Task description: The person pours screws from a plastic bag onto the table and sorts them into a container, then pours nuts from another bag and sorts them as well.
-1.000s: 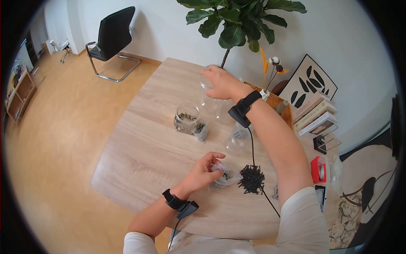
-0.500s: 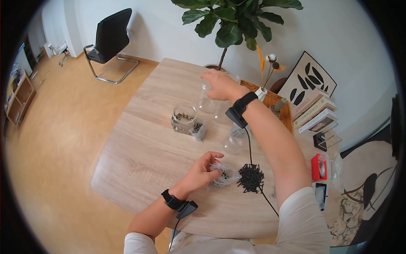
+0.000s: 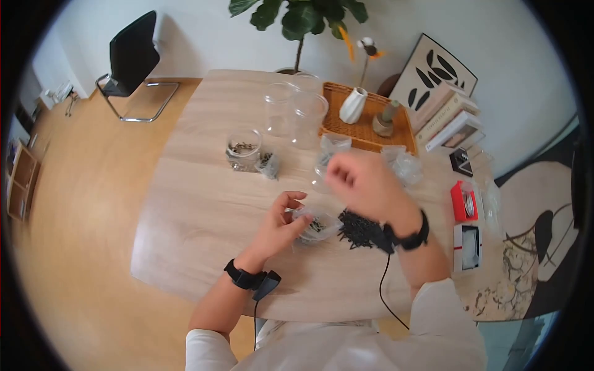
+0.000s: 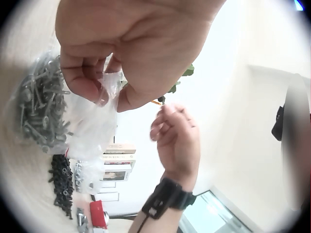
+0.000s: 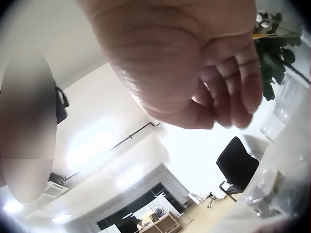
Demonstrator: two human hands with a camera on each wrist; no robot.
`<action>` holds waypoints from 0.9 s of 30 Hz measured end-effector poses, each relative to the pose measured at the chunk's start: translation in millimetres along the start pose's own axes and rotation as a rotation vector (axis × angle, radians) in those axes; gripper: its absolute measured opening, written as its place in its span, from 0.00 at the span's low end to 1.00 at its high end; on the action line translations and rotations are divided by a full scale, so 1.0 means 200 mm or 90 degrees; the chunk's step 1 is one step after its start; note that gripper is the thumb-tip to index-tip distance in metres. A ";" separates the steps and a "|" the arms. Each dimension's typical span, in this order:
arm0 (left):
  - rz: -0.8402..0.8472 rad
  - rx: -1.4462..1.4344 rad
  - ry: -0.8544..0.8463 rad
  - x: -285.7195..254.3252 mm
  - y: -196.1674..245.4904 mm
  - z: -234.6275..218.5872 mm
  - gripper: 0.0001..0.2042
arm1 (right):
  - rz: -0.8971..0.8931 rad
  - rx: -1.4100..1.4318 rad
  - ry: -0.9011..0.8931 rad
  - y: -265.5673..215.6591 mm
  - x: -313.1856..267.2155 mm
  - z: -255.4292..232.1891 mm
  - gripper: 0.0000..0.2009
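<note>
My left hand (image 3: 275,232) pinches the open edge of a clear plastic bag (image 4: 95,126) between thumb and fingers. Grey screws (image 4: 43,107) fill the bag's lower part, which rests on the table. Above the table, to the right of the bag, my blurred right hand (image 3: 368,185) hangs with loosely curled fingers; nothing shows in it. Close beneath its wrist lies a pile of black screws (image 3: 356,230). Farther back stand clear plastic jars (image 3: 278,102), beyond both hands.
A clear jar with screws (image 3: 243,154) stands at the left beside a small bag of screws (image 3: 268,166). At the back is a wicker tray (image 3: 334,93) with a white vase (image 3: 353,106). Books (image 3: 451,117), a red box (image 3: 463,201) and a white box (image 3: 467,247) line the right side.
My right hand has let go of a clear jar at the back and come toward me and to the right. My left hand keeps its pinch on the bag. The head view has shifted.
</note>
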State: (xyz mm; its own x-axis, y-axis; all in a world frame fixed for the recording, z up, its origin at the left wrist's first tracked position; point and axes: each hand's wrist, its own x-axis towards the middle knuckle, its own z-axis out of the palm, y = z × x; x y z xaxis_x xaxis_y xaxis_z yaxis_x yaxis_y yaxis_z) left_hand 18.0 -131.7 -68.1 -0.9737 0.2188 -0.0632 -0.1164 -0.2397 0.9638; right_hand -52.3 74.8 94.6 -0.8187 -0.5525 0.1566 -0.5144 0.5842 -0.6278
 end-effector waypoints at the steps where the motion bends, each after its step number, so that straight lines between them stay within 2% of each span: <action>1: -0.003 0.006 -0.014 0.00 0.02 0.00 0.24 | -0.018 -0.048 0.014 0.05 -0.11 0.06 0.08; 3: 0.008 0.243 0.054 -0.02 0.09 0.02 0.25 | -0.024 -0.098 0.040 0.15 -0.28 0.21 0.10; 4: 0.092 0.372 0.113 -0.02 0.08 0.04 0.23 | 0.018 -0.114 0.041 0.18 -0.33 0.27 0.12; 5: 0.094 0.378 0.101 -0.02 0.10 0.05 0.23 | 0.059 -0.129 0.042 0.22 -0.37 0.34 0.14; 7: 0.110 0.617 0.093 -0.02 0.15 0.06 0.22 | 0.073 -0.099 0.046 0.31 -0.39 0.45 0.14; 8: 0.118 0.623 0.082 -0.02 0.15 0.05 0.22 | 0.078 -0.069 0.035 0.33 -0.40 0.48 0.13; 10: 0.110 0.684 0.025 -0.01 0.13 0.00 0.13 | 0.038 -0.041 0.094 0.33 -0.41 0.53 0.12; 11: 0.116 0.691 0.019 -0.01 0.13 -0.02 0.13 | -0.005 -0.013 0.138 0.32 -0.41 0.54 0.10; 13: -0.040 0.241 0.015 -0.03 0.16 -0.03 0.10 | -0.019 0.020 0.179 0.32 -0.42 0.53 0.09; 14: -0.103 0.143 0.028 -0.06 0.20 0.00 0.07 | 0.020 0.098 0.174 0.32 -0.42 0.53 0.09; 15: -0.106 0.151 0.035 -0.08 0.19 0.01 0.07 | 0.056 0.179 0.163 0.31 -0.42 0.54 0.08; 16: -0.128 0.054 0.030 -0.11 0.16 0.00 0.06 | 0.051 0.191 0.159 0.32 -0.42 0.56 0.08; 17: -0.148 -0.043 0.028 -0.14 0.12 -0.01 0.06 | 0.112 0.263 0.136 0.34 -0.43 0.58 0.08; 18: -0.149 -0.033 0.039 -0.16 0.09 -0.01 0.06 | 0.173 0.334 0.114 0.36 -0.42 0.60 0.07; 19: -0.165 -0.111 0.059 -0.16 0.05 0.01 0.06 | 0.167 0.344 0.112 0.38 -0.42 0.62 0.07; 20: -0.181 -0.190 0.077 -0.17 0.01 0.00 0.07 | 0.236 0.521 0.078 0.40 -0.42 0.64 0.06; 21: -0.183 -0.185 0.083 -0.17 -0.05 -0.03 0.07 | 0.306 0.696 0.040 0.41 -0.43 0.66 0.06; 22: -0.156 -0.036 0.093 -0.17 -0.08 -0.03 0.07 | 0.318 0.792 0.029 0.41 -0.44 0.66 0.06; 23: -0.128 0.112 0.099 -0.17 -0.10 -0.04 0.08 | 0.320 0.798 0.026 0.40 -0.44 0.67 0.06; 24: -0.132 0.115 0.102 -0.18 -0.13 -0.05 0.08 | 0.349 0.865 0.036 0.39 -0.44 0.68 0.06; 25: -0.058 0.166 0.113 -0.19 -0.09 0.01 0.10 | 0.380 0.933 0.047 0.37 -0.44 0.69 0.07; 26: 0.017 0.216 0.122 -0.20 -0.04 0.06 0.13 | 0.382 0.936 0.047 0.36 -0.43 0.69 0.07; 27: 0.014 0.218 0.121 -0.22 0.03 0.09 0.13 | 0.402 0.915 0.016 0.35 -0.42 0.68 0.08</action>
State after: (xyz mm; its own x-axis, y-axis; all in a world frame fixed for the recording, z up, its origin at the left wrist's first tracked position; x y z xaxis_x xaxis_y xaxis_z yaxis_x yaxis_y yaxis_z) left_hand 64.6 -125.4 -53.9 -0.9979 0.0299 -0.0576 -0.0546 0.0943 0.9940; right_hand 15.4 81.4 -66.1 -0.8106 -0.4284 -0.3993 0.5525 -0.3331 -0.7641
